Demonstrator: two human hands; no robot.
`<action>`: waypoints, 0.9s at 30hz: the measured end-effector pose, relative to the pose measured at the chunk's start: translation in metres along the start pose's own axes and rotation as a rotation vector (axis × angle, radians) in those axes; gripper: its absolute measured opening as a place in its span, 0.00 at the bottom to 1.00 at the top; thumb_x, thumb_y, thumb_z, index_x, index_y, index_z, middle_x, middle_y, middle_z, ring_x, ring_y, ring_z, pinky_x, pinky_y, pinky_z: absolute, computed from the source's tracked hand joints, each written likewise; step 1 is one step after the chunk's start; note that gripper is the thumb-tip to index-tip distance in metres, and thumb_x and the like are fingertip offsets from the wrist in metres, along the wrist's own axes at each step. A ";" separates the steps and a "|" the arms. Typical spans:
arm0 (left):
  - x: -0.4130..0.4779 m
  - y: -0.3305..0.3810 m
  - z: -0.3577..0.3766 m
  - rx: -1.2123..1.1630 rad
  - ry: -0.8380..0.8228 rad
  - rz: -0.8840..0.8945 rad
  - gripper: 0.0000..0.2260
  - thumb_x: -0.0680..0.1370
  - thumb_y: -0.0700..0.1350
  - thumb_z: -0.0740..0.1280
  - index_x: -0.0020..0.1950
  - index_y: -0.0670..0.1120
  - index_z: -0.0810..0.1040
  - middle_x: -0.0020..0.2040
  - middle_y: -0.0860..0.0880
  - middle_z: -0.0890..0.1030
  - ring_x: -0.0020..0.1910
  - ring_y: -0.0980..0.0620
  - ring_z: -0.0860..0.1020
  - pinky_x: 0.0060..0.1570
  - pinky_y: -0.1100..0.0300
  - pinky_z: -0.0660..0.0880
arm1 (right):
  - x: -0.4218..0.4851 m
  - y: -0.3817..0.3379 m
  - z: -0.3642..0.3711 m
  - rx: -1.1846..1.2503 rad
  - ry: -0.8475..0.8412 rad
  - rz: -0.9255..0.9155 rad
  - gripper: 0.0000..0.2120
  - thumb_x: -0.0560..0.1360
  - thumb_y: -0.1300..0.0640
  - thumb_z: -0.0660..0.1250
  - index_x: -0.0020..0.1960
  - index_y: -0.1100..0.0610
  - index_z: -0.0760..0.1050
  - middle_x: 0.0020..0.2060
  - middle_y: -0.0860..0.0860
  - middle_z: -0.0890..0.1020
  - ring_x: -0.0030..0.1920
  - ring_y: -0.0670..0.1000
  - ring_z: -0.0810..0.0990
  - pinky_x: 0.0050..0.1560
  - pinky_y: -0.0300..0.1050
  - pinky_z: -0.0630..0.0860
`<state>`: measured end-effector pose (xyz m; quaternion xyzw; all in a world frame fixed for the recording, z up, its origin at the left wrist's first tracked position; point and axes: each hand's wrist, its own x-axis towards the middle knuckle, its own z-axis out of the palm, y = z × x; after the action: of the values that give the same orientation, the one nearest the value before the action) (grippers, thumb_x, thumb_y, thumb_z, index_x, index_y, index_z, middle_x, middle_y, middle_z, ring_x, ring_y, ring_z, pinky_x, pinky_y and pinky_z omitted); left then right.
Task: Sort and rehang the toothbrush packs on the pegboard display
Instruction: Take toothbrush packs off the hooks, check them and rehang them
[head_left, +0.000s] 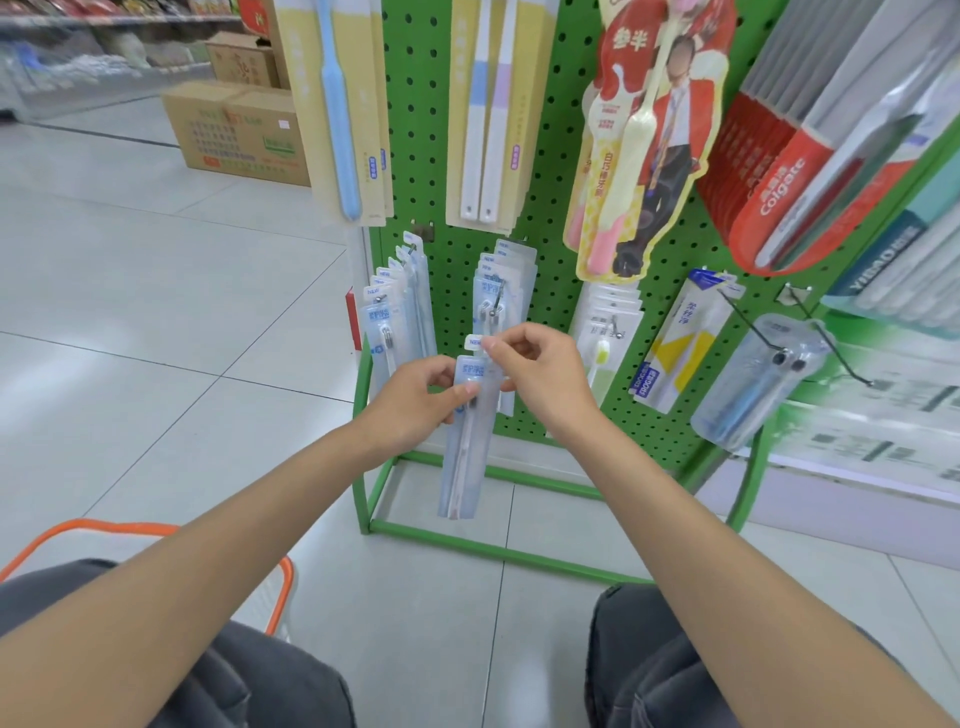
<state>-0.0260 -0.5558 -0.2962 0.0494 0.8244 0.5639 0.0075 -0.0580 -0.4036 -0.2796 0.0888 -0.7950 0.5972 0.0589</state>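
Toothbrush pack (464, 436) in left hand (415, 402); right hand (540, 374) at its top

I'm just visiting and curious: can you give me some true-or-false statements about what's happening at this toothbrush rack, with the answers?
1. The left hand and right hand both hold one pale blue clear-plastic toothbrush pack. True.
2. The perforated metal pegboard is red. False: it is green.
3. The right hand pinches the pack's white top tab. True.
4. The red Colgate packs hang at the lower left. False: they hang at the upper right.
5. An orange-rimmed basket sits beside the person's left knee. True.
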 end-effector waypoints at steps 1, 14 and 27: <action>0.000 0.000 0.000 -0.014 -0.007 -0.006 0.04 0.81 0.44 0.65 0.48 0.47 0.78 0.42 0.51 0.79 0.31 0.63 0.74 0.32 0.72 0.70 | 0.000 0.000 -0.001 0.020 0.003 0.018 0.08 0.77 0.57 0.70 0.41 0.60 0.78 0.31 0.47 0.75 0.32 0.44 0.74 0.39 0.47 0.81; 0.002 0.000 -0.010 -0.104 -0.015 -0.172 0.04 0.79 0.43 0.69 0.46 0.44 0.78 0.30 0.51 0.74 0.25 0.60 0.70 0.29 0.71 0.69 | 0.001 0.001 -0.009 0.161 -0.074 0.203 0.10 0.80 0.55 0.66 0.46 0.63 0.79 0.36 0.54 0.79 0.35 0.47 0.77 0.37 0.38 0.79; 0.010 0.002 -0.014 -0.344 0.138 -0.218 0.06 0.78 0.45 0.70 0.52 0.44 0.81 0.32 0.53 0.73 0.30 0.57 0.69 0.38 0.64 0.71 | -0.008 0.008 -0.001 0.108 -0.330 0.204 0.03 0.77 0.59 0.69 0.47 0.60 0.79 0.38 0.51 0.83 0.36 0.46 0.80 0.38 0.37 0.77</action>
<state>-0.0368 -0.5676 -0.2885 -0.0809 0.7151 0.6940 0.0205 -0.0521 -0.4001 -0.2882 0.1076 -0.7654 0.6193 -0.1378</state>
